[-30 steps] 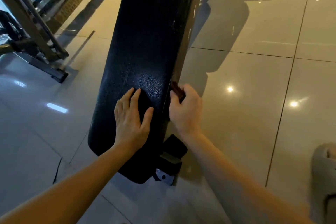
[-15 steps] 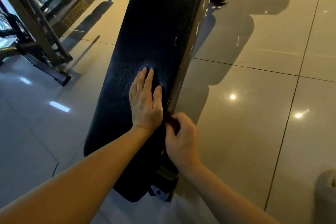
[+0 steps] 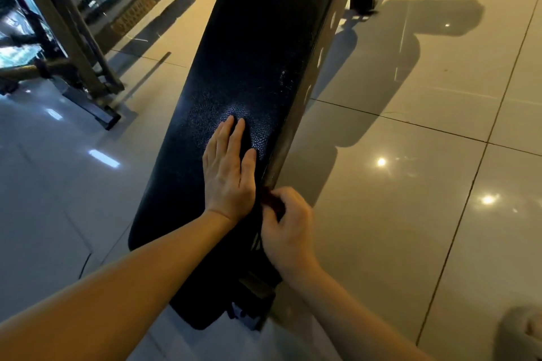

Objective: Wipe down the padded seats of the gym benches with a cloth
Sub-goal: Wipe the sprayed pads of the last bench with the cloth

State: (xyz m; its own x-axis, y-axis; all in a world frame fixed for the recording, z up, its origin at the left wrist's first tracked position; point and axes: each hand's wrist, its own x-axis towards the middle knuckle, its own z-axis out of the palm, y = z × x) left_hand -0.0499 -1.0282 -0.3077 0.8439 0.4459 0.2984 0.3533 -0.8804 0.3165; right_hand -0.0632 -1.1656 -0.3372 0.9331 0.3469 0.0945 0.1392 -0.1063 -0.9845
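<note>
While left hand (image 3: 227, 176) pressed flat, fingers straight, on bench pad (image 3: 258, 53), right hand (image 3: 290, 231) gripped cloth (image 3: 271, 201) at pad's 4 o'clock edge; edge-wipe step, next likely needs stroke toward 12 o'clock.

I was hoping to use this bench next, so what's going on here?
A person is bent over the long black textured padded bench seat. Their left hand lies flat on the pad, fingers straight, close to its right edge. Their right hand grips what looks like a small dark-red cloth and holds it against the seat's right side edge, near the closer end. The light is too dim to tell which parts of the pad are already wiped.
</note>
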